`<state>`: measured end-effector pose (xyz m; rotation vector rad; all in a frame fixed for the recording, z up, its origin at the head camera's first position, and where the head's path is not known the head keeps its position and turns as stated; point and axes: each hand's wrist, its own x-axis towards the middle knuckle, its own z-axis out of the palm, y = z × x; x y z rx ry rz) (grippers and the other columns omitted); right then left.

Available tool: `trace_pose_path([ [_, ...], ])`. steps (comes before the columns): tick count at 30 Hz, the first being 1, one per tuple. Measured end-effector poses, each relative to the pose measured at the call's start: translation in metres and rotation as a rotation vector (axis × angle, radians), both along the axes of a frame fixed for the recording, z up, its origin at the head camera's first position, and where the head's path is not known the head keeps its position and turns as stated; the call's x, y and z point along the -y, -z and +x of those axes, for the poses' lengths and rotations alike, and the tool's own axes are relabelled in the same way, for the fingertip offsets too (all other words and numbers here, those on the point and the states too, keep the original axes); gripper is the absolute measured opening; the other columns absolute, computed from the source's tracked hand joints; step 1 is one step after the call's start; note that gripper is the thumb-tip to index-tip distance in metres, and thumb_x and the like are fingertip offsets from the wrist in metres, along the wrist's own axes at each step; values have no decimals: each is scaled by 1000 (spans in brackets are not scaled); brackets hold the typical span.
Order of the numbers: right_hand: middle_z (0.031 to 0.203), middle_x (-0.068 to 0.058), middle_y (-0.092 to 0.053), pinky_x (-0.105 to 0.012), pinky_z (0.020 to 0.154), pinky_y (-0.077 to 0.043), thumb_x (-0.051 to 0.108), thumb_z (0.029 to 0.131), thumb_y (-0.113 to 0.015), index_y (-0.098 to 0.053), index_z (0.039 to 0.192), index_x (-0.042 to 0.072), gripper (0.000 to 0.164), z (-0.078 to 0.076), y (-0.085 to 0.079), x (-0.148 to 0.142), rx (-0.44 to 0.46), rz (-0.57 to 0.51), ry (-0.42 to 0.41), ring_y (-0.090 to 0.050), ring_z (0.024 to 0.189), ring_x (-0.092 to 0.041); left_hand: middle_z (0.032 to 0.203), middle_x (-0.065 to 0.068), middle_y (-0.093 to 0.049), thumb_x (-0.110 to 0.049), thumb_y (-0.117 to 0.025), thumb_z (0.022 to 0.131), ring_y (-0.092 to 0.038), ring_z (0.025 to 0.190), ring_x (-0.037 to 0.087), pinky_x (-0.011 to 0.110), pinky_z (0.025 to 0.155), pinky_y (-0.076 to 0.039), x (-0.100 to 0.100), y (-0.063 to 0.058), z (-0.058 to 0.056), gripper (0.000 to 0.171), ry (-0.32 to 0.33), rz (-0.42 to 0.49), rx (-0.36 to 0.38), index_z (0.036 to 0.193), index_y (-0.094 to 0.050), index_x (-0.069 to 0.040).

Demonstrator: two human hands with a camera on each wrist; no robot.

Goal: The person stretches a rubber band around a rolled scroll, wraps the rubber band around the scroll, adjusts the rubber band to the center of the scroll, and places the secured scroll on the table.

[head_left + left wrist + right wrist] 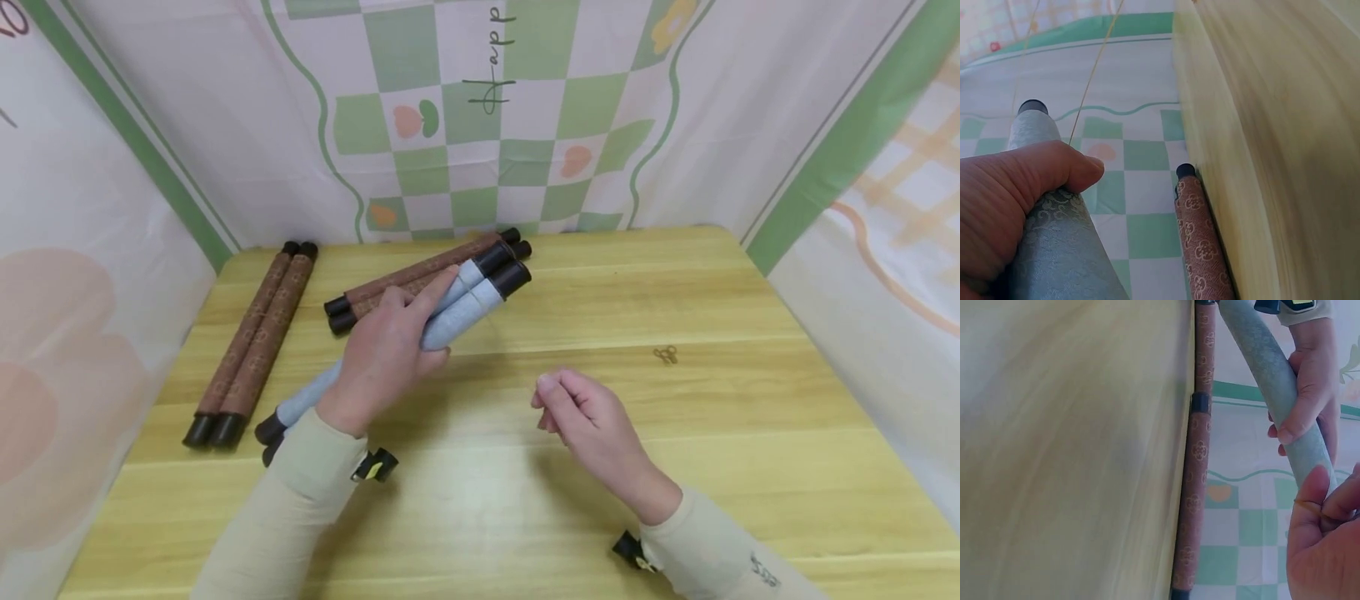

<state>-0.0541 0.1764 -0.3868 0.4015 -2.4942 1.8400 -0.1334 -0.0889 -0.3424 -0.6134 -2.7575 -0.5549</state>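
My left hand (386, 350) grips a pair of light blue patterned scrolls (468, 310) with black end caps, tilted above the table. Its thumb (1079, 165) lies across one scroll in the left wrist view. My right hand (588, 425), to the right of the scrolls' far end, pinches a thin tan rubber band (1307, 506) between thumb and curled fingers. The band (1092, 75) runs as two taut strands from the scrolls in the left wrist view. How it passes round the scrolls' underside is hidden.
Two brown patterned scrolls (255, 350) lie side by side at the table's left. Another brown pair (420, 271) lies at the back, partly behind the blue scrolls. Several small tan rubber bands (665, 355) lie on the wooden table (750, 467) at right. Patterned cloth (525, 125) surrounds the table.
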Motion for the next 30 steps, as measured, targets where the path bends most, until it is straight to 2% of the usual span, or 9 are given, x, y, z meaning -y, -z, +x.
trace_pose_path([
  [3, 58, 2, -44, -37, 69, -60, 26, 113, -45, -59, 87, 5, 37, -4, -1, -3, 144, -173, -79, -50, 53, -16, 108, 18, -60, -23, -84, 80, -60, 75, 25, 42, 59, -53, 2, -2, 1, 103, 16, 18, -19, 165, -29, -35],
  [7, 57, 9, -33, -26, 72, -56, 31, 114, -38, -53, 85, 14, 37, -16, -3, -10, 472, -624, -250, -30, 49, -9, 112, 20, -59, -24, -85, 81, -63, 85, 27, 43, 66, -56, 2, -3, 5, 102, 60, 31, -49, 166, -29, -34],
  [11, 63, 11, -34, -18, 68, -52, 29, 115, -30, -57, 88, 16, 41, -28, -5, -15, 776, -1093, -419, -27, 52, -4, 115, 23, -59, -23, -85, 83, -65, 95, 28, 44, 73, -59, 0, -2, 11, 98, 124, 32, -121, 165, -32, -30],
  [13, 65, 11, -35, -16, 63, -49, 27, 115, -30, -59, 90, 13, 41, -32, -6, -14, 875, -1242, -456, -27, 53, -3, 116, 23, -60, -21, -85, 83, -65, 99, 29, 44, 75, -60, -1, -2, 14, 96, 162, 32, -165, 164, -35, -28],
  [15, 66, 11, -38, -15, 58, -45, 25, 114, -34, -59, 90, 11, 37, -36, -7, -12, 934, -1335, -459, -29, 54, -2, 116, 22, -60, -21, -85, 83, -65, 100, 29, 43, 76, -60, -3, -2, 16, 94, 199, 22, -207, 163, -37, -27],
  [18, 65, 7, -50, -16, 58, -44, 22, 111, -44, -60, 91, 9, 29, -40, -12, -10, 975, -1422, -468, -31, 56, -2, 114, 21, -60, -22, -86, 82, -64, 100, 29, 43, 76, -59, -5, -2, 19, 93, 250, -1, -271, 162, -40, -28],
  [21, 73, 1, -65, -17, 66, -50, 24, 111, -47, -65, 98, 6, 28, -42, -18, -10, 949, -1458, -543, -45, 60, -3, 115, 21, -61, -22, -87, 82, -64, 99, 30, 44, 77, -59, -5, 0, 21, 92, 295, -22, -328, 161, -41, -29],
  [25, 89, -6, -73, -19, 77, -56, 28, 114, -38, -69, 114, 3, 40, -43, -26, -13, 846, -1427, -643, -65, 78, -12, 117, 22, -62, -20, -87, 82, -64, 99, 30, 44, 79, -59, -4, 2, 22, 90, 341, -17, -367, 160, -43, -28],
  [30, 111, -15, -73, -22, 83, -60, 22, 116, -23, -65, 127, -1, 49, -43, -30, -19, 701, -1390, -731, -73, 92, -17, 116, 21, -64, -18, -87, 82, -63, 97, 29, 43, 79, -58, -2, 4, 24, 90, 370, -6, -364, 160, -42, -29],
])
